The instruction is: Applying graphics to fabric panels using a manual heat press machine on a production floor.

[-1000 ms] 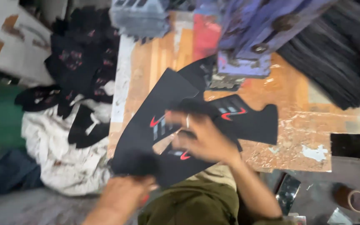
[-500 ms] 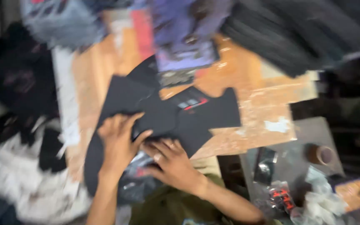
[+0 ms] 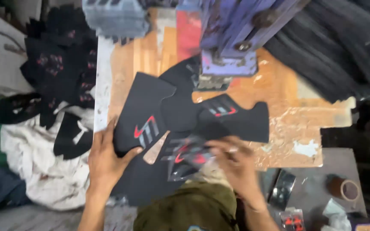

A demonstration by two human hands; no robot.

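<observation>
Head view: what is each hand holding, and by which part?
Left hand presses the black cut fabric piece with red-grey marks at its near edge. Right hand, blurred, pinches small dark red-marked pieces; exact grip unclear.

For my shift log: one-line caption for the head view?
Left hand presses black cut pieces on worn wooden table; right hand lifts glossy strips.

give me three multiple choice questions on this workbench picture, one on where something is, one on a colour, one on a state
1. Where is the heap of black cut pieces?
A. left of the wooden bench top
B. on the machine
C. in the right hand

2. What colour is the machine at the top?
A. yellow
B. blue-purple
C. white

3. What is the left hand doing?
A. hanging clear of the bench
B. pressing on a black shaped piece
C. holding a cup

Key: A, the heap lies off the bench's left edge; B, its frame is blue-purple; B, the palm rests on the piece.
</observation>
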